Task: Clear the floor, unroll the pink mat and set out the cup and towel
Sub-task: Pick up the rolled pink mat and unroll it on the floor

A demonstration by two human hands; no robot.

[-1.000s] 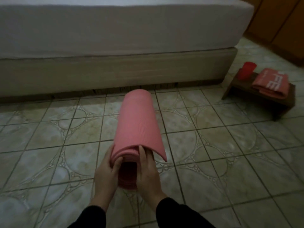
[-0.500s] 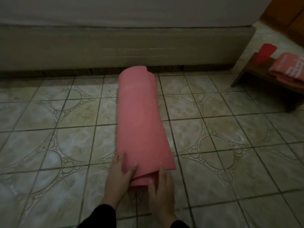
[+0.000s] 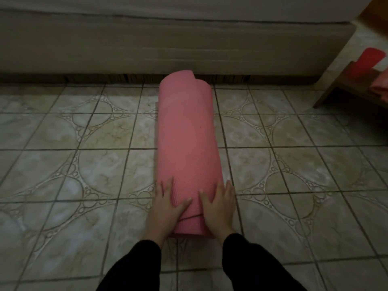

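Observation:
The pink mat (image 3: pixel 188 143) lies rolled up on the tiled floor, its length running away from me toward the bed. My left hand (image 3: pixel 168 204) grips the near end from the left, thumb on top of the roll. My right hand (image 3: pixel 219 203) presses the same end from the right. A red cup (image 3: pixel 366 63) stands on a low wooden stool (image 3: pixel 344 86) at the far right. Beside it only a corner of the red towel (image 3: pixel 381 85) shows at the frame edge.
A bed base (image 3: pixel 147 45) with a white mattress runs across the back, close behind the mat's far end. Patterned tile floor (image 3: pixel 73 164) spreads to both sides of the roll. Dark sleeves cover both my forearms.
The mat has come down from a raised tilt to lie flat on the floor. My hands moved from its open end to its two sides. The view dropped lower and closer.

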